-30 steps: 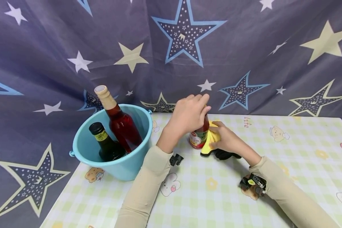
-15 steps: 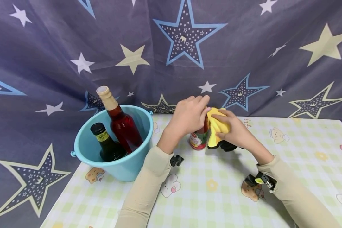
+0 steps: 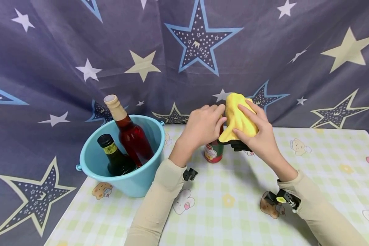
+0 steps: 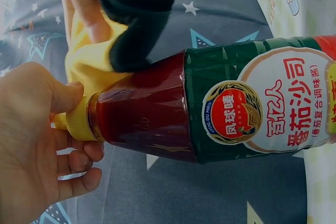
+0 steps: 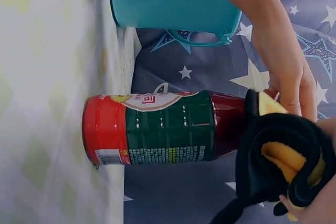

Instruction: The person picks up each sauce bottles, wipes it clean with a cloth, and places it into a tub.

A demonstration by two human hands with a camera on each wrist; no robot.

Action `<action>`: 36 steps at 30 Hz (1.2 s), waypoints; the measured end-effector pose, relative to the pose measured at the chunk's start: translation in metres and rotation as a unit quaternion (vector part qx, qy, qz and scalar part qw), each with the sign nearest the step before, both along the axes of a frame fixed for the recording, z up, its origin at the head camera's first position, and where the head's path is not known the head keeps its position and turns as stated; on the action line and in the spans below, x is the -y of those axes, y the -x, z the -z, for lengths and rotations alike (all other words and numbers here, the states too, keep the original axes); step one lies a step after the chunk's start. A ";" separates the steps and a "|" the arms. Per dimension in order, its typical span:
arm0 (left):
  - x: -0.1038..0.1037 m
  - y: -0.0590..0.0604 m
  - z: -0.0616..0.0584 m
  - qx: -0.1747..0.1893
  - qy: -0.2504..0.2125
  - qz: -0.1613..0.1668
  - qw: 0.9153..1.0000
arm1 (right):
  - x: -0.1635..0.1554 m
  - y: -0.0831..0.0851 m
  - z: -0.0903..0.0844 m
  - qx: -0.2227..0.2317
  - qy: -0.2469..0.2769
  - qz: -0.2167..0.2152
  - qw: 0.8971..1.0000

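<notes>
My left hand (image 3: 203, 124) grips the yellow cap (image 4: 79, 124) of a tomato ketchup bottle (image 3: 214, 151), thumb and fingers around it in the left wrist view. The bottle stands upright on the table, with a red base, green label and dark red neck. In my right hand (image 3: 263, 135) is a bunched yellow cloth (image 3: 238, 118) with a black underside, held just right of the bottle's upper part. From the right wrist, the folded cloth (image 5: 283, 140) overlaps the bottle's neck; contact is hard to tell.
A light blue bucket (image 3: 132, 186) stands at the left with a red bottle (image 3: 135, 140) and a dark green bottle (image 3: 120, 162) leaning inside. A checked tablecloth (image 3: 246, 218) covers the table. Behind hangs a star-patterned curtain (image 3: 264, 20).
My right hand has lifted the yellow cloth from the table beside the bottle's lower part up to the height of its cap. The left hand stays at the cap.
</notes>
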State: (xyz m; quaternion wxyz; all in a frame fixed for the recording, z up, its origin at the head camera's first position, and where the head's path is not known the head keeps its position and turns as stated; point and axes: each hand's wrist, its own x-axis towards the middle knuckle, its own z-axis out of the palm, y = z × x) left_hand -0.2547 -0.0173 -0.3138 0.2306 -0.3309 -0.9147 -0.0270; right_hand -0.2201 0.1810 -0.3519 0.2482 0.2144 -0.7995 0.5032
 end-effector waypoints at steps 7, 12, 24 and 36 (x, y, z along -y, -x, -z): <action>0.001 0.001 0.002 0.004 -0.011 -0.003 1.000 | 0.007 -0.001 0.006 -0.012 0.007 -0.031 0.999; 0.002 0.001 0.004 0.018 -0.019 -0.005 1.000 | 0.011 -0.001 0.012 -0.011 -0.002 -0.033 0.999; 0.003 0.000 0.004 0.002 -0.012 0.004 1.000 | 0.018 -0.004 0.020 -0.032 -0.067 -0.030 0.997; 0.001 0.002 0.001 0.004 -0.015 0.003 1.000 | 0.017 -0.004 0.018 -0.008 -0.119 -0.015 0.993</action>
